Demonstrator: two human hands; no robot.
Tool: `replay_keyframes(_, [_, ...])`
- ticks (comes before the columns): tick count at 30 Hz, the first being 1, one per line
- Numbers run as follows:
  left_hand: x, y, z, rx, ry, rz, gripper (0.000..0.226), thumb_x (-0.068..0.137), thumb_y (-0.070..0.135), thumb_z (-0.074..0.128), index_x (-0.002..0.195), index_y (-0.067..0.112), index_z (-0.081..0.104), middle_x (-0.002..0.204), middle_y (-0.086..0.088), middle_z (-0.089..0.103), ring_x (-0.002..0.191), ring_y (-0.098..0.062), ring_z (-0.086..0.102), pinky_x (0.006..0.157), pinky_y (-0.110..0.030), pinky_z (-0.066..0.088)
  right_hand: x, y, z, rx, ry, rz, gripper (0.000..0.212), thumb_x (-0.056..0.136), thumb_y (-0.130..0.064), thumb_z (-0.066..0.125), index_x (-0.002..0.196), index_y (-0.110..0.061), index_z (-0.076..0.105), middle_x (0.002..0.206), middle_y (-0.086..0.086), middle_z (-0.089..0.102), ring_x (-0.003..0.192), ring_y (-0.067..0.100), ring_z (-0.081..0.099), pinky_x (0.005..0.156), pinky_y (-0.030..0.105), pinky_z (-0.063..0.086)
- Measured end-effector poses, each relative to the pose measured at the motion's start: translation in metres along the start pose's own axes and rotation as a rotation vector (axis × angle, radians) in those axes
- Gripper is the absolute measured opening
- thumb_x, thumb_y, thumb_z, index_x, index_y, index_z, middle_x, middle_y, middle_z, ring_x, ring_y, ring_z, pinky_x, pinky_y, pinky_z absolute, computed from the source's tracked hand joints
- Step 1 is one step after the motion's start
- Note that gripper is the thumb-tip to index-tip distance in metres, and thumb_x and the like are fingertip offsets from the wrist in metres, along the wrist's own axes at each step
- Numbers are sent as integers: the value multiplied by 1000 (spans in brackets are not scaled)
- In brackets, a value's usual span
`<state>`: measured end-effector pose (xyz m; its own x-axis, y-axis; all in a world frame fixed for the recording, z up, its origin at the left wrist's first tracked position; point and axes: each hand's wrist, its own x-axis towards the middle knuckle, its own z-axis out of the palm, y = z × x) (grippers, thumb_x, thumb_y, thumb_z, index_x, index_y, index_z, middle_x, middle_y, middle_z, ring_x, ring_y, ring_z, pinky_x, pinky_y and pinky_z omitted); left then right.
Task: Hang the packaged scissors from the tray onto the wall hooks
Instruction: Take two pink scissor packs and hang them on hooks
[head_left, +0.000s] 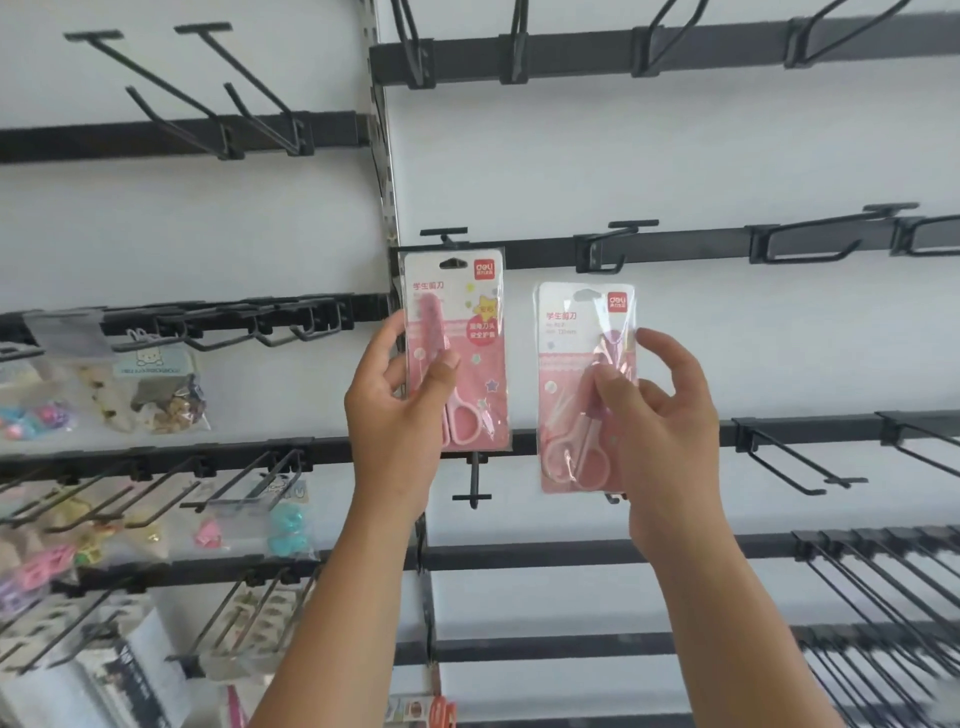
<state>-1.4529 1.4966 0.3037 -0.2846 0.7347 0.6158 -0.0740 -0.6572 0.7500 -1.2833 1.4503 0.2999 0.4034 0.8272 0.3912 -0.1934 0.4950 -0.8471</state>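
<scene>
Now, two packs up at the wall at once. Left hand (400, 410) pinches the left scissors pack (457, 353), thumb on the front, fingers behind; its hang hole sits right at the hook (447, 239) on the middle rail (675, 249), apparently on or just going on; can't tell which. Right hand (660, 415) grips the right scissors pack (584, 384) by thumb and forefinger at mid-card, other fingers spread loose; this pack is lower, its hole below and left of the next hook (618, 244), not yet on.

To do well: lift right pack, keep card upright & square to the wall, line slot w/ hook tip, slide back along the prong. Settle the left one first so one hand can steady.

Around: empty prongs at right (800, 462), a short peg (472, 478) below the left pack, bagged trinkets (150, 389) at far left. Obstacle, likely: the hooks' crossbar label tips, which the slot must clear. Tray not in view.
</scene>
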Motion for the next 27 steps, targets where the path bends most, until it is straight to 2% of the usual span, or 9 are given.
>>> replay_keyframes(3, [-3,-5,-1,-9,12,-41,42,88,16,73,113,47,59,104,7,79,91,-7,76,84,-36,59,5,1,-1,-10,17,-36,27,95,-30,68,118,-40,60,88,11,76,73,18,77,55,35,61])
replay_keyframes(7, [0,-10,-2,5,14,-46,43,89,15,72,110,49,60,103,5,79,90,-9,76,86,-40,59,17,0,-4,-33,48,-100,26,95,-33,68,118,-41,60,79,3,72,71,10,74,64,36,61])
replay_keyframes(9, [1,-12,-1,1,17,-43,44,89,14,72,112,49,60,104,3,79,91,-10,76,85,-38,60,25,-4,-6,-47,71,-128,26,94,-35,68,119,-40,60,76,1,69,69,9,72,64,36,61])
replay_keyframes(14, [0,-13,2,-35,1,-45,43,90,11,70,107,49,62,99,8,79,88,-7,76,73,-25,59,41,-11,-9,-160,105,-186,21,93,-41,67,112,-46,60,72,-2,67,66,9,69,70,49,61])
replay_keyframes(18, [1,-15,2,-25,14,-48,43,90,10,70,108,49,62,101,7,79,90,-9,76,73,-25,59,43,-7,-14,-221,120,-180,23,92,-49,66,114,-46,60,74,4,70,69,15,74,68,47,62])
replay_keyframes(20, [2,-17,2,-18,26,-55,45,89,10,71,111,48,61,103,5,79,91,-9,76,74,-26,59,43,-2,-17,-243,116,-153,26,91,-54,65,115,-46,60,76,3,71,68,11,74,67,44,63])
replay_keyframes(24, [4,-23,2,17,26,-77,36,90,14,71,114,41,67,109,5,78,101,-11,74,88,-35,58,49,3,-20,-285,89,-118,25,92,-54,63,116,-48,57,87,1,74,74,12,75,66,44,64])
replay_keyframes(25, [4,-24,2,25,27,-83,33,90,15,70,115,36,68,110,5,78,102,-12,73,91,-36,57,51,4,-20,-301,83,-119,28,93,-53,62,119,-47,57,91,1,73,73,10,75,64,41,64])
replay_keyframes(27, [4,-26,3,31,25,-102,29,91,17,69,116,31,70,108,6,78,102,-12,74,90,-35,58,53,6,-21,-324,68,-125,28,94,-49,61,122,-45,54,96,-1,73,71,2,73,54,25,60])
